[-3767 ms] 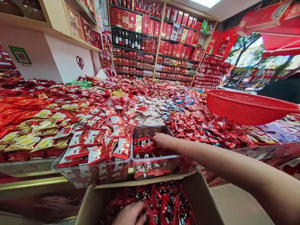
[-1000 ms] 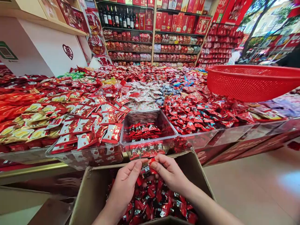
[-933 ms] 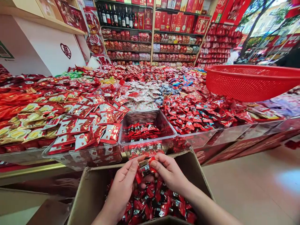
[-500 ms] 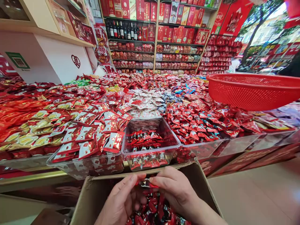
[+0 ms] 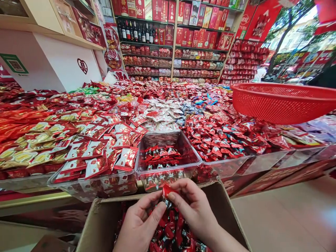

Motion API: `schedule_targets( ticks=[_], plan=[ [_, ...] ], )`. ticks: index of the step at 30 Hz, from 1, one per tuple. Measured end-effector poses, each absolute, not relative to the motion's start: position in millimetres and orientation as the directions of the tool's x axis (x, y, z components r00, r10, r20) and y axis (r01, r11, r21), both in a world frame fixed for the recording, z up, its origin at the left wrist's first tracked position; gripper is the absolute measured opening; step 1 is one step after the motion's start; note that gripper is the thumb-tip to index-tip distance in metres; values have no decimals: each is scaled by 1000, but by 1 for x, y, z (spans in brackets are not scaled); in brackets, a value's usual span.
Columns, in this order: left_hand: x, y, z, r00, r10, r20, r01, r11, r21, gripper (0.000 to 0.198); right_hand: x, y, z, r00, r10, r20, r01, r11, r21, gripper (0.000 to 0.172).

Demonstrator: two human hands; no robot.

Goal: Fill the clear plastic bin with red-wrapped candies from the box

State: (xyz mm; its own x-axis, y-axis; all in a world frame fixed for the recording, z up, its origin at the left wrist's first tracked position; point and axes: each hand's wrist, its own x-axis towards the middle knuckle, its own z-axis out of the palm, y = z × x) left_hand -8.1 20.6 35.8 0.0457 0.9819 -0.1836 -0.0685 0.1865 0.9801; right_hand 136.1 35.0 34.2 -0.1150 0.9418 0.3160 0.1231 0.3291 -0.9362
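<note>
Head view — the open cardboard box (image 5: 102, 222) is just in front of the clear tub (image 5: 187, 150) with its rows of small sachets (image 5: 162, 151). Above the box, the left hand (image 5: 141, 222) and right hand (image 5: 193, 210) both pinch one red packet (image 5: 166, 191).

big red mesh basket (image 5: 283, 104) on the R, over some lilac packets (image 5: 319, 126). bg shelves (image 5: 174, 35) have wine btls (image 5: 135, 34) lined up w/ red boxes (image 5: 156, 10) right above + more beside em. QR sign (image 5: 14, 64) & heart sticker (image 5: 82, 66) on white wall (image 5: 57, 61), L side. tree (image 5: 279, 43) outside, far R btw.
</note>
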Motion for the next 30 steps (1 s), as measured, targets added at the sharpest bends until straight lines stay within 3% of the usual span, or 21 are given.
schedule_targets(
  ticks=[2, 4, 6, 8, 10, 15, 18, 22, 30],
  plan=[
    [-10, 22, 29, -17, 979, -201, -78, 199, 977, 35, 136, 32, 32, -134, 841, 525, 330, 537, -776, 18],
    [-10, 23, 22, -76, 973, -216, -113, 207, 972, 34, 134, 29, 29, -238, 672, 701, 460, 714, -528, 25],
    [-10, 24, 17, -114, 970, -215, -147, 198, 969, 28, 130, 27, 27, -375, 544, 751, 514, 796, -320, 27],
    [-9, 23, 19, -99, 974, -205, -154, 188, 970, 27, 128, 25, 30, -467, 498, 731, 566, 803, -186, 19],
    [-9, 20, 28, -76, 980, -182, -146, 170, 975, 28, 132, 27, 39, -541, 493, 681, 585, 803, -116, 13],
    [-18, 13, 41, -5, 992, -126, 33, 126, 991, 29, 156, 70, 84, -559, 636, 532, 679, 719, -146, 9],
    [-28, 18, 16, 114, 979, -172, 251, 139, 958, 25, 163, 124, 98, -586, 751, 304, 792, 610, 19, 12],
    [-40, 29, -37, 154, 960, -233, 393, 157, 906, 24, 158, 187, 86, -665, 747, 24, 729, 641, 240, 18],
    [-46, 30, -60, 207, 944, -257, 452, 141, 881, 23, 149, 216, 63, -607, 776, -170, 703, 625, 340, 24]
  ],
)
